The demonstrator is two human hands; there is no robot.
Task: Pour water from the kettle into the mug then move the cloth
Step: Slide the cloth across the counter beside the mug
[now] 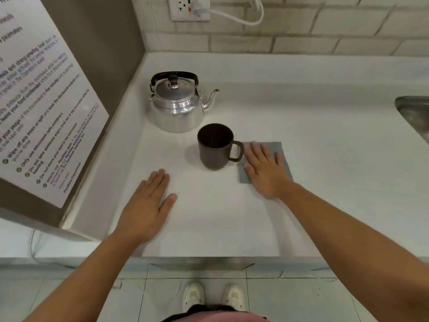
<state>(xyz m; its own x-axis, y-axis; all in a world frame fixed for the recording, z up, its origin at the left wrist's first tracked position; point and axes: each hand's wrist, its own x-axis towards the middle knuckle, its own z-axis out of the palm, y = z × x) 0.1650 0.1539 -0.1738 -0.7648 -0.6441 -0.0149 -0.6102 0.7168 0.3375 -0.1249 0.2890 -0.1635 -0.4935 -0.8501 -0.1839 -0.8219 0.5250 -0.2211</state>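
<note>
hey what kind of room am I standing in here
Most likely a shared kitchenette or pantry. A steel sink is set into the white counter, a metal kettle stands on it, and a posted notice lists microwave rules.

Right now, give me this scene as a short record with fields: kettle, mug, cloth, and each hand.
kettle: upright on the counter, lid on, spout to the right, untouched
mug: upright in front of the kettle, handle toward the cloth, contents unclear
cloth: flat, just right of the mug
left hand: open, palm down on the counter
right hand: open, flat on the cloth
</note>
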